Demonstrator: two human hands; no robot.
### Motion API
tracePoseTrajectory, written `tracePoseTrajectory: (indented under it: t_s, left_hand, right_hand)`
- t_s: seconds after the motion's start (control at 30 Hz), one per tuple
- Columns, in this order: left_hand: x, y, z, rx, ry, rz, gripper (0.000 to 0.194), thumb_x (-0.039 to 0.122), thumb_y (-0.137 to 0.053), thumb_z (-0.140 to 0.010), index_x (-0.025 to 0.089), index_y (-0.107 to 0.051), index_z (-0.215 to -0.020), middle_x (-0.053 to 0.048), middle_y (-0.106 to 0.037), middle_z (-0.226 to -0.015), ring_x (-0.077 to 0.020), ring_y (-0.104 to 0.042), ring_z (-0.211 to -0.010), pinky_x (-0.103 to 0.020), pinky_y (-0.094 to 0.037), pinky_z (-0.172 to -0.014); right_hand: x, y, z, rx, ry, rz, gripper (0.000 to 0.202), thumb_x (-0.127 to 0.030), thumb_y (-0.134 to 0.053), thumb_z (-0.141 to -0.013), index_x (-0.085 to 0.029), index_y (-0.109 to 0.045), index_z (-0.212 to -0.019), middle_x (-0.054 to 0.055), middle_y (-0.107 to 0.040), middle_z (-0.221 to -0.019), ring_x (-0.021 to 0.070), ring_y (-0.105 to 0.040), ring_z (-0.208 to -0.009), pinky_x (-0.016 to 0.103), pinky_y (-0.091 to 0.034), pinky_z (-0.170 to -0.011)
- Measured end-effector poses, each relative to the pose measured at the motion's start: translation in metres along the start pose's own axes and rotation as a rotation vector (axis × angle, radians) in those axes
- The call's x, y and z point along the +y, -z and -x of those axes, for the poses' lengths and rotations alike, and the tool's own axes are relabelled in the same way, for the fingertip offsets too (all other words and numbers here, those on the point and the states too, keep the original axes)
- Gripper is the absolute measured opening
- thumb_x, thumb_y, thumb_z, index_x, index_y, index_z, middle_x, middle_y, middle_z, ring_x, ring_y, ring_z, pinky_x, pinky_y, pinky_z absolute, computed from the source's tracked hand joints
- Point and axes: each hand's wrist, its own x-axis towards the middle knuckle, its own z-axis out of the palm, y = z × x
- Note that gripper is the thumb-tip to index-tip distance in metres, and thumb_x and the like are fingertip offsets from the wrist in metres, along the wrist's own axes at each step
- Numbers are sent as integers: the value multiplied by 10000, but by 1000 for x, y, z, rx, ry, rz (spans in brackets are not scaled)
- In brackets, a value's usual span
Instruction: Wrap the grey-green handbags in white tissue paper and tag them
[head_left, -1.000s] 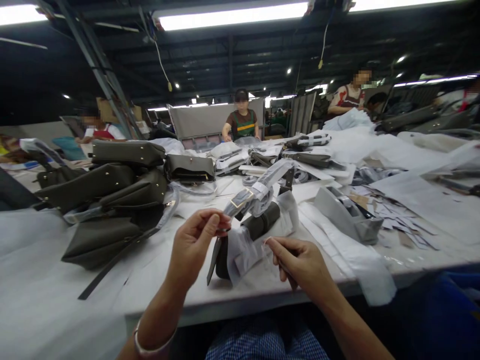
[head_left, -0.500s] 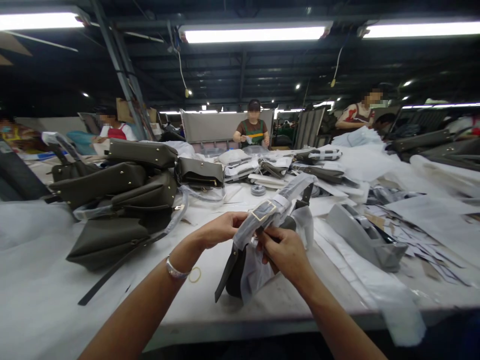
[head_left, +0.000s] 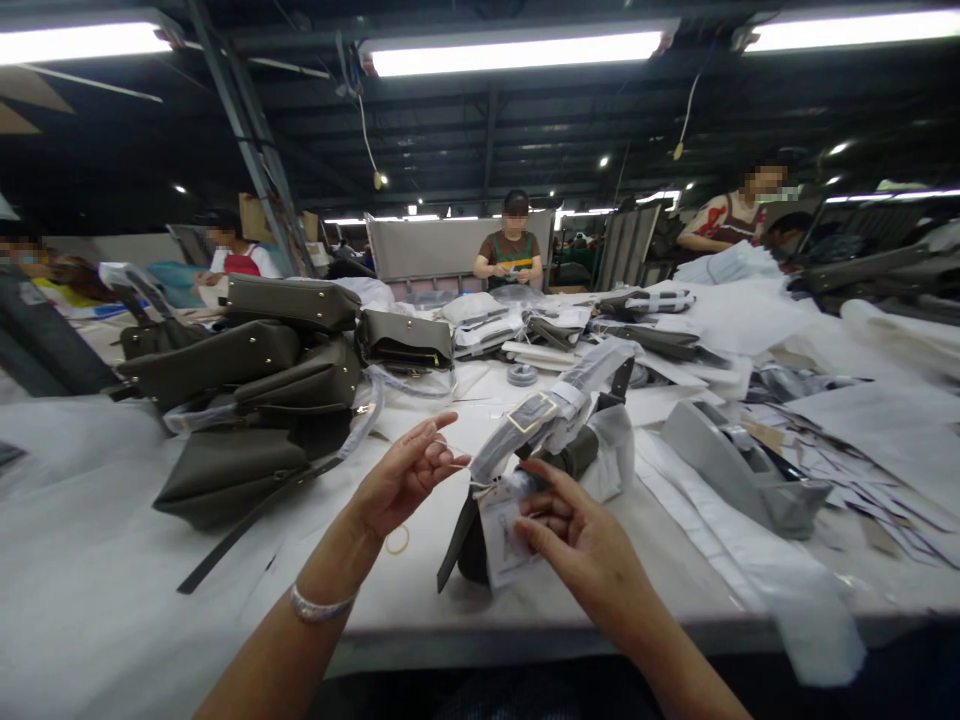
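Note:
A dark olive bag (head_left: pixel 472 545) stands in front of me, its strap (head_left: pixel 499 447) wrapped in clear film around a gold buckle (head_left: pixel 532 412). A white tag (head_left: pixel 504 535) hangs at the bag's near side from a thin string. My left hand (head_left: pixel 409 475) is left of the strap, index finger stretched out and other fingers curled, with a fine pale string (head_left: pixel 455 452) at them. My right hand (head_left: pixel 574 525) is at the tag's right edge, thumb against it and fingers bent; part of the grip is hidden.
Olive bags (head_left: pixel 247 400) are piled on the left. A grey tape dispenser (head_left: pixel 739 465), white foam strips (head_left: pixel 720 530) and paper pieces (head_left: pixel 862 470) lie on the right. A yellow rubber band (head_left: pixel 397 540) lies near my left wrist. Across the table a person (head_left: pixel 514 250) handles something small.
My left hand has moved off the strap to the left, fingers spreading with the string. The white tag now shows at the bag's front, and my right hand has shifted slightly down beside it.

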Motion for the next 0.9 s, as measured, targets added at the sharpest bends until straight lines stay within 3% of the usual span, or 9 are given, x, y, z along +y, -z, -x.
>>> tracePoseTrajectory:
  t_s: [0.07, 0.13, 0.27, 0.4, 0.57, 0.7, 0.8, 0.9]
  left_hand:
    - [-2, -4, 6, 1, -51, 31, 364, 227, -760, -835, 169, -670, -1183, 39, -598, -736, -55, -595, -617, -270, -586, -854]
    - [-3, -9, 8, -12, -71, -16, 387, 181, -760, -822, 212, -675, -1198, -9, -682, -930, -52, -615, -651, -212, -587, -746]
    - [-5, -19, 10, -34, -115, -169, 432, 162, -787, -786, 290, -698, -1189, -64, -673, -1257, -155, -691, -935, -154, -545, -623]
    - [-10, -25, 10, -47, -157, -276, 434, 189, -800, -784, 298, -700, -1192, -79, -676, -1274, -200, -693, -999, -157, -533, -596]
    - [-12, -27, 13, -74, -203, -348, 421, 202, -803, -790, 279, -701, -1191, -83, -718, -1197, -199, -700, -980, -207, -555, -674]
    - [-11, -27, 15, -56, -222, -397, 373, 241, -822, -776, 238, -729, -1137, -86, -756, -1088, -210, -698, -1003, -304, -547, -879]
    - [-12, -27, 15, -13, -234, -364, 386, 304, -847, -747, 216, -741, -1107, -96, -759, -1071, -221, -698, -995, -320, -536, -894]
    - [-15, -27, 14, 39, -220, -292, 396, 333, -863, -724, 211, -747, -1083, -93, -766, -1027, -204, -706, -933, -314, -539, -874]
  right_hand:
    - [-2, -3, 4, -5, 12, -105, 542, -344, -718, -844, -202, -549, -1339, 46, -730, -885, 168, -708, -771, 277, -597, -701]
    - [-6, -6, 5, -18, 24, -206, 442, -361, -685, -875, -207, -595, -1280, 62, -740, -925, 175, -716, -794, 298, -611, -725]
    - [-8, -12, 7, -68, 118, -181, 279, -317, -656, -900, -228, -689, -1163, 80, -732, -1106, 223, -713, -989, 360, -616, -862]
    - [-4, -22, 6, 40, 321, 33, 358, -246, -680, -883, -271, -633, -1237, 43, -716, -1083, 205, -698, -1010, 352, -581, -944]
    - [-10, -30, -5, 198, 413, 175, 354, -256, -706, -870, -273, -613, -1211, 26, -682, -971, 180, -687, -881, 304, -597, -822]
    - [-24, -25, -10, 212, 540, 340, 84, -272, -707, -866, -274, -745, -941, 47, -644, -1020, 191, -653, -896, 311, -569, -804]
    - [-27, -21, -10, 197, 506, 290, 73, -307, -670, -895, -251, -716, -888, 59, -654, -1131, 189, -654, -903, 297, -558, -750]
    - [-22, -19, -11, 201, 373, 171, 109, -329, -617, -930, -241, -650, -985, 32, -709, -941, 151, -649, -737, 262, -536, -648]
